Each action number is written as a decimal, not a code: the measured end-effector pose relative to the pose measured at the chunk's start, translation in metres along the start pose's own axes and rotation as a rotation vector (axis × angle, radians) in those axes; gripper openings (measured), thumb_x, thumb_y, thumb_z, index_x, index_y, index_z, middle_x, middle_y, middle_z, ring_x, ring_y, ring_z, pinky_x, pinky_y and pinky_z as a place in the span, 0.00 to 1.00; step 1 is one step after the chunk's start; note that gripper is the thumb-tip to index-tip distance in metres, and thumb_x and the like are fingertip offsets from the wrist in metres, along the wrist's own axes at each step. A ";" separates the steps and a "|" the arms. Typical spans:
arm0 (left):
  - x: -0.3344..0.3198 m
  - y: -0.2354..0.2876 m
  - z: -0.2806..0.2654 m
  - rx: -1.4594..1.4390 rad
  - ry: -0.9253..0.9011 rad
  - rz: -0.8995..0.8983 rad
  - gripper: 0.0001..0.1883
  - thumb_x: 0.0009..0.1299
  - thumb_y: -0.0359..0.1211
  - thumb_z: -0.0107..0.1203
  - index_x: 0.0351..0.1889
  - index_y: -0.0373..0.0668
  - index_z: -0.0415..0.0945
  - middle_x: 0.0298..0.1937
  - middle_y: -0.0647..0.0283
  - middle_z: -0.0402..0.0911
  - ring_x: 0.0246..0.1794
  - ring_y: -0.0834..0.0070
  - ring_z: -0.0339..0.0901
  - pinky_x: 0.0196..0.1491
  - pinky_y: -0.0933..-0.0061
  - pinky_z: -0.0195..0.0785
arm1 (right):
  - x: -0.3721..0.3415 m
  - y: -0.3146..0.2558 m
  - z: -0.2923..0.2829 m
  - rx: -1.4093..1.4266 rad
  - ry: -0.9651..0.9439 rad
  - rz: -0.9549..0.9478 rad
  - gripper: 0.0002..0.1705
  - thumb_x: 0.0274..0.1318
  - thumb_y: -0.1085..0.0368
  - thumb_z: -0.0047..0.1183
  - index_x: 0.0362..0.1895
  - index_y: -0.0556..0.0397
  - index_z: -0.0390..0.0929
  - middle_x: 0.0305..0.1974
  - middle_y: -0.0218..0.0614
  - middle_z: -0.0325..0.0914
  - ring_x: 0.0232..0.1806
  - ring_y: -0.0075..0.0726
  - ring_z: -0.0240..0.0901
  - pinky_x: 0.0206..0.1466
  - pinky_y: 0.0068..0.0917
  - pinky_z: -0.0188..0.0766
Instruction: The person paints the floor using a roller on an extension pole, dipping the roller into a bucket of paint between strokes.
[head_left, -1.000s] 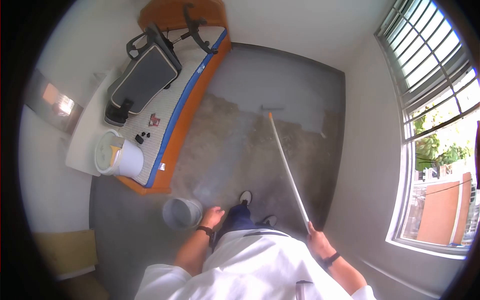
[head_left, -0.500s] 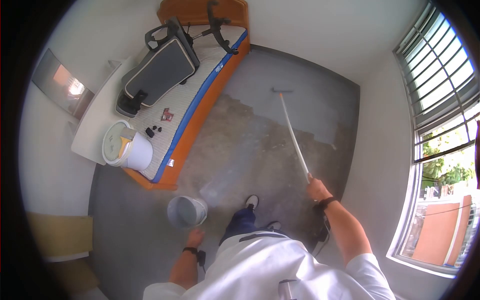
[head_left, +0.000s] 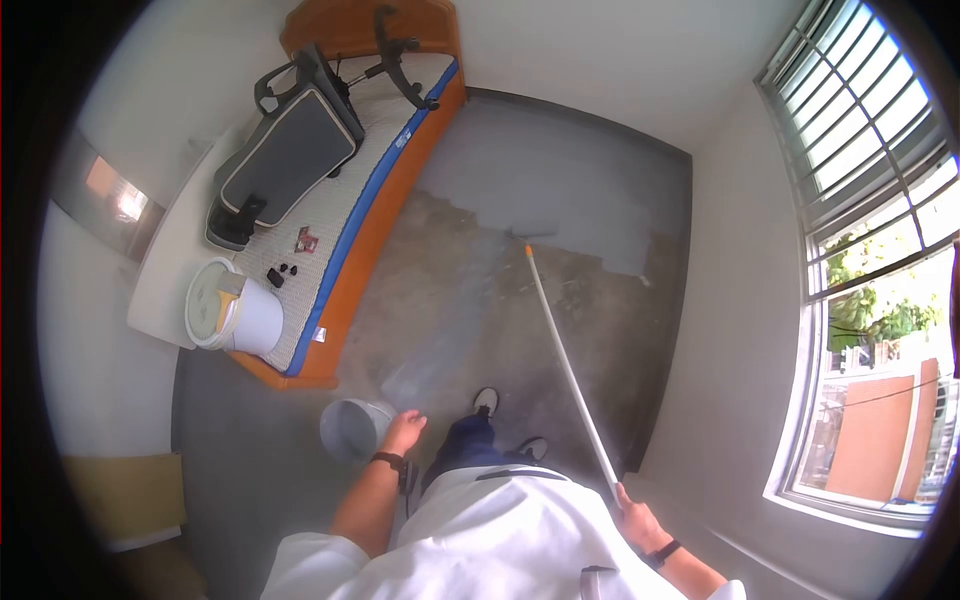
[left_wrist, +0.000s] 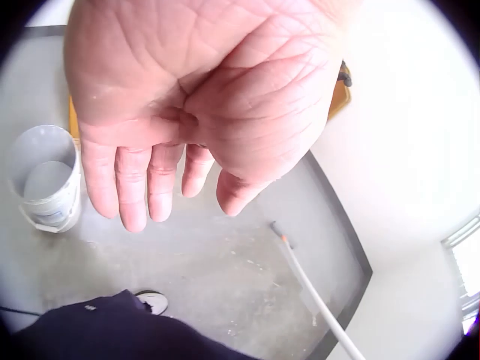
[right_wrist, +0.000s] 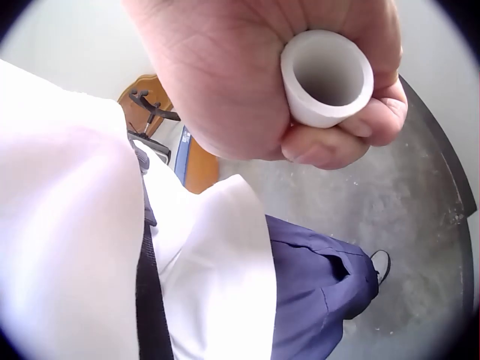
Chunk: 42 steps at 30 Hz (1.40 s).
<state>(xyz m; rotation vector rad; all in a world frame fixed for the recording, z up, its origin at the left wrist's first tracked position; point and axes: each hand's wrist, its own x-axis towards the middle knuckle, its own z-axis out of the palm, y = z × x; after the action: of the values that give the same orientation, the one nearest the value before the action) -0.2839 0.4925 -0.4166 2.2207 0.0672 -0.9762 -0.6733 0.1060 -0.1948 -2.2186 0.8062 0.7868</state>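
A long white pole (head_left: 565, 360) with an orange tip runs across the floor to a slim grey paint roller (head_left: 537, 235). My right hand (head_left: 643, 525) grips the pole near its rear end, by my hip. The right wrist view shows the fingers wrapped round the hollow white pole end (right_wrist: 328, 79). My left hand (head_left: 405, 432) holds nothing, and its fingers hang loosely in the left wrist view. It is beside a white bucket (head_left: 350, 430) on the floor, whose inside looks grey. The roller lies at the border of a smooth grey coat (head_left: 590, 180) and the rougher, browner floor (head_left: 440, 290).
A bed (head_left: 380, 190) along the left wall carries an overturned office chair (head_left: 290, 155) and a lidded white bucket (head_left: 235, 310). On the right is a barred window (head_left: 870, 250). My shoes (head_left: 486, 401) stand on the rough floor; cardboard (head_left: 125, 495) is at the lower left.
The roller went out toward the far wall, then came back toward me as my right hand drew back to my hip. My left hand swung back beside the bucket, then forward again.
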 end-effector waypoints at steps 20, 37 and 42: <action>-0.012 -0.089 -0.093 0.536 -0.071 -0.058 0.18 0.68 0.43 0.55 0.46 0.38 0.80 0.40 0.50 0.83 0.40 0.58 0.81 0.45 0.60 0.73 | 0.316 -0.199 -0.156 -0.114 0.054 -0.031 0.39 0.58 0.70 0.39 0.76 0.52 0.50 0.47 0.60 0.79 0.51 0.59 0.78 0.54 0.44 0.74; 0.001 -0.001 -0.025 0.066 -0.022 -0.143 0.27 0.67 0.45 0.59 0.58 0.36 0.76 0.56 0.48 0.80 0.58 0.56 0.77 0.62 0.62 0.68 | 0.057 -0.042 -0.023 -0.062 -0.006 -0.038 0.38 0.58 0.65 0.45 0.74 0.49 0.54 0.28 0.63 0.78 0.33 0.64 0.80 0.42 0.50 0.77; 0.000 -0.012 -0.016 0.059 -0.007 -0.083 0.27 0.67 0.45 0.60 0.58 0.36 0.77 0.55 0.48 0.81 0.58 0.56 0.77 0.61 0.62 0.68 | 0.058 -0.050 -0.043 -0.062 -0.018 -0.058 0.37 0.59 0.66 0.44 0.74 0.51 0.53 0.31 0.63 0.79 0.35 0.65 0.79 0.45 0.49 0.76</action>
<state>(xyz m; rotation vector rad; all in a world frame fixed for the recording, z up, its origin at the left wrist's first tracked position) -0.2774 0.5114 -0.4160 2.2834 0.1294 -1.0432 -0.5875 0.0862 -0.1911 -2.2759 0.7141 0.8133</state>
